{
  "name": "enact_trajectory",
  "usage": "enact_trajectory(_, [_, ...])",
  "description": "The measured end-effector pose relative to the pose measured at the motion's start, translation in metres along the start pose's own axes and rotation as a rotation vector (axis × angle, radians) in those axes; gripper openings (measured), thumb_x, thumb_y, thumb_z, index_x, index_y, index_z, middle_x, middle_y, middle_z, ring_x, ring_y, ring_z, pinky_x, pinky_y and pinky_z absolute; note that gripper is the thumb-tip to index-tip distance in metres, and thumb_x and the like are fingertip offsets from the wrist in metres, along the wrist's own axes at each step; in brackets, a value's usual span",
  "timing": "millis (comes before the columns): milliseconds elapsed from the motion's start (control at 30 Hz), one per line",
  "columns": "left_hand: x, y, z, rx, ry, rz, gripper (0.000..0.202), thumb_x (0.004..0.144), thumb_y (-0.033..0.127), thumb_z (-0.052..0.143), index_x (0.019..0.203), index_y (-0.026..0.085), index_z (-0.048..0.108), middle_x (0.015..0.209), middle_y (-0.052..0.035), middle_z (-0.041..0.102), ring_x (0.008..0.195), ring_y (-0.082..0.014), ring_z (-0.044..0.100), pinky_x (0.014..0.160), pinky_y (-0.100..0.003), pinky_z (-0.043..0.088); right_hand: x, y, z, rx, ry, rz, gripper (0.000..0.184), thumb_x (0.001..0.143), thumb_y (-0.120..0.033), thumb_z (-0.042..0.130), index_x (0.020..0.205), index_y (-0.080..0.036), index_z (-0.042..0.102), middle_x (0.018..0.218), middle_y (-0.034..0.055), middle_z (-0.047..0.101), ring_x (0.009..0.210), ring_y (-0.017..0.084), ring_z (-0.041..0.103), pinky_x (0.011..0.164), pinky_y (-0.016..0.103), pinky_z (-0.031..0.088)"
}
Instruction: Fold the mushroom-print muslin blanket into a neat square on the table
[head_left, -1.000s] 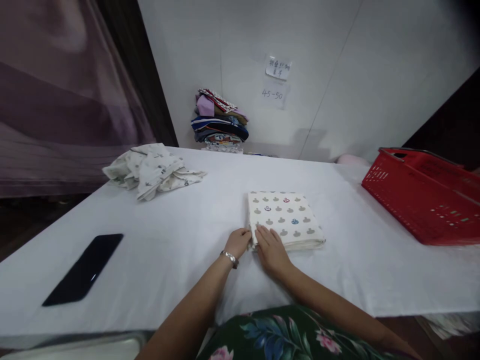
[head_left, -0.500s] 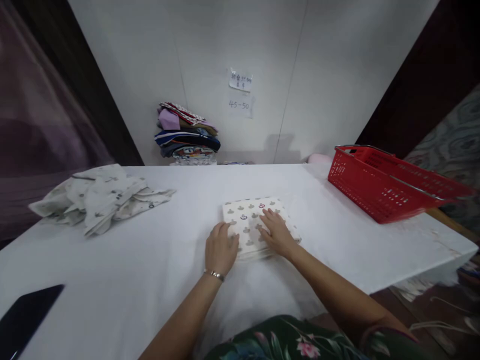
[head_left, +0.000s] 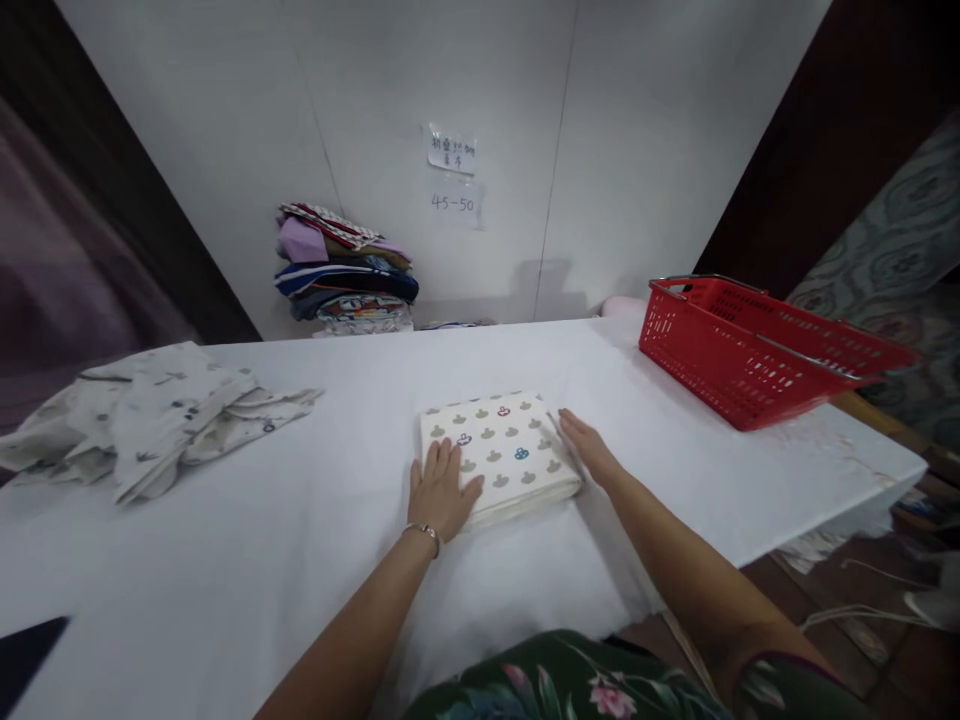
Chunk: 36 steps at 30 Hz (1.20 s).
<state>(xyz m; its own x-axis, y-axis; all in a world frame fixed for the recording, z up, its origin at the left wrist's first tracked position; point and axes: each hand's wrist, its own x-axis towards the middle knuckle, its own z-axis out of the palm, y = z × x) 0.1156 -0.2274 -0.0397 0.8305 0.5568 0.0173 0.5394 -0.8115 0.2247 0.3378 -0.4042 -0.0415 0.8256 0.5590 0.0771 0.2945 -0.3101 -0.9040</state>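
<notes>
A folded cream cloth [head_left: 499, 450] with a print of small grey mushroom-like shapes, a few of them red or blue, lies flat on the white table. My left hand [head_left: 441, 490] rests on its near left corner, fingers stretched out and holding nothing. At the cloth's right edge is my right hand [head_left: 589, 445], fingers extended alongside the fold; whether it touches the edge I cannot tell. A bracelet is on my left wrist.
A crumpled printed white cloth [head_left: 172, 410] lies on the left of the white table [head_left: 337, 560]. Folded fabrics [head_left: 345, 265] are stacked by the wall. A red plastic basket [head_left: 750, 350] stands at the right. A dark flat object [head_left: 30, 655] sits near left.
My right hand has moved off the cloth's top to its right edge, uncovering a blue shape in the print. My left hand stays on the near left corner. The view has shifted slightly.
</notes>
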Motion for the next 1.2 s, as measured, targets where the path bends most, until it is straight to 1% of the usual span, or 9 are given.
enact_trajectory(67, [0.002, 0.000, -0.006, -0.004, -0.040, -0.011, 0.068, 0.085, 0.055, 0.027, 0.141, 0.016, 0.027, 0.151, -0.0058, 0.013, 0.139, -0.0254, 0.005, 0.110, -0.052, 0.009, 0.002, 0.002, -0.018, 0.143, 0.079, 0.111, 0.049, 0.079, -0.050, 0.052, 0.113, -0.016, 0.061, 0.119, 0.0141, 0.058, 0.105, 0.024, 0.058, 0.086, 0.042, 0.048])
enact_trajectory(167, [0.007, 0.003, -0.018, -0.017, -0.127, -0.043, 0.068, 0.083, 0.055, 0.033, 0.140, 0.019, 0.029, 0.151, -0.0069, 0.016, 0.139, -0.0263, 0.009, 0.109, -0.054, 0.013, -0.004, 0.006, -0.036, 0.295, 0.007, 0.275, 0.033, 0.075, -0.041, 0.058, 0.095, -0.015, 0.064, 0.095, 0.0129, 0.068, 0.075, 0.018, 0.065, 0.065, 0.032, 0.053])
enact_trajectory(300, [0.016, 0.019, -0.029, 0.011, -0.036, -0.029, 0.066, 0.084, 0.058, 0.030, 0.138, 0.020, 0.035, 0.150, -0.0068, 0.017, 0.139, -0.0271, 0.009, 0.110, -0.053, 0.011, -0.014, 0.005, -0.037, 0.276, -0.180, 0.361, 0.026, 0.075, -0.040, 0.060, 0.082, -0.015, 0.064, 0.083, 0.0092, 0.068, 0.057, 0.012, 0.059, 0.046, 0.021, 0.046])
enact_trajectory(433, [0.026, 0.034, -0.018, 0.055, -0.022, 0.058, 0.069, 0.084, 0.059, 0.026, 0.139, 0.018, 0.032, 0.151, -0.0065, 0.014, 0.139, -0.0271, 0.006, 0.111, -0.051, 0.006, -0.010, -0.002, -0.029, 0.185, -0.257, 0.356, 0.031, 0.074, -0.045, 0.060, 0.078, -0.015, 0.065, 0.064, 0.0037, 0.063, 0.047, 0.010, 0.052, 0.039, 0.019, 0.038])
enact_trajectory(500, [0.028, 0.036, -0.009, 0.057, -0.068, 0.049, 0.070, 0.084, 0.060, 0.025, 0.140, 0.018, 0.031, 0.151, -0.0067, 0.014, 0.139, -0.0272, 0.007, 0.111, -0.052, 0.005, -0.005, -0.005, -0.025, 0.144, -0.262, 0.339, 0.031, 0.073, -0.045, 0.062, 0.081, -0.015, 0.066, 0.060, 0.0014, 0.061, 0.045, 0.009, 0.049, 0.039, 0.019, 0.036])
enact_trajectory(600, [0.030, 0.033, -0.001, 0.057, -0.074, 0.045, 0.070, 0.084, 0.060, 0.023, 0.141, 0.020, 0.030, 0.151, -0.0061, 0.014, 0.139, -0.0272, 0.007, 0.111, -0.051, 0.005, -0.001, -0.008, -0.020, 0.094, -0.228, 0.312, 0.039, 0.070, -0.046, 0.066, 0.095, -0.016, 0.066, 0.073, 0.0038, 0.065, 0.053, 0.011, 0.054, 0.043, 0.020, 0.040])
enact_trajectory(833, [0.031, 0.030, 0.002, 0.072, -0.054, 0.050, 0.069, 0.084, 0.059, 0.023, 0.141, 0.021, 0.029, 0.151, -0.0054, 0.015, 0.139, -0.0277, 0.008, 0.111, -0.051, 0.005, -0.014, -0.001, -0.007, -0.107, -0.118, 0.164, 0.064, 0.067, -0.039, 0.068, 0.126, -0.021, 0.052, 0.100, 0.0058, 0.064, 0.083, 0.019, 0.060, 0.076, 0.031, 0.048])
enact_trajectory(1033, [0.029, 0.030, 0.004, 0.069, -0.043, 0.048, 0.071, 0.084, 0.062, 0.020, 0.141, 0.021, 0.029, 0.151, -0.0049, 0.014, 0.139, -0.0262, 0.008, 0.112, -0.051, 0.005, -0.026, 0.015, 0.001, -0.074, -0.055, -0.018, 0.056, 0.074, -0.038, 0.060, 0.127, -0.022, 0.051, 0.103, 0.0032, 0.062, 0.087, 0.018, 0.057, 0.083, 0.033, 0.045])
enact_trajectory(1200, [0.028, 0.029, 0.004, 0.068, -0.039, 0.044, 0.071, 0.084, 0.062, 0.021, 0.141, 0.021, 0.030, 0.151, -0.0046, 0.016, 0.139, -0.0254, 0.008, 0.112, -0.049, 0.003, -0.023, 0.018, -0.003, 0.002, -0.080, 0.079, 0.062, 0.070, -0.043, 0.064, 0.127, -0.020, 0.051, 0.090, 0.0023, 0.062, 0.077, 0.016, 0.058, 0.075, 0.030, 0.047])
